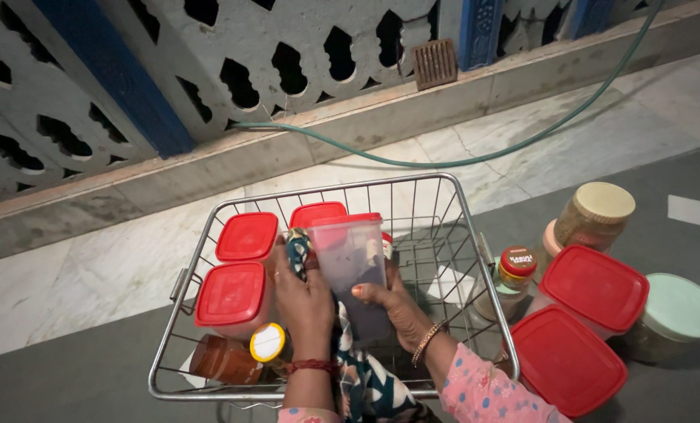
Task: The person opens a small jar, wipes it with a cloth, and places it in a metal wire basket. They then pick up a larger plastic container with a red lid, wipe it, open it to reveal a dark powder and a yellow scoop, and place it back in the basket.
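Both hands, left hand (307, 301) and right hand (393, 305), clamped on clear container (352, 262) above wire basket (467, 227); red-lidded boxes (232, 296) crowd left.

A pale carved lattice wall (287, 63) with blue posts (107, 70) stands above a stone ledge (381, 125); a green hose (475, 160) crosses the white marble floor (76, 274).

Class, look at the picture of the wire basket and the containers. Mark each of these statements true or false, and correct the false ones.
1. Both hands, left hand and right hand, hold a clear tub with a red lid. True.
2. The wire basket is empty. False: several red-lidded containers stand in it.
3. A green hose lies on the floor beyond the basket. True.
4. The right wrist wears a bangle. True.
5. Every container outside the basket has a red lid. False: one pale green lid shows.
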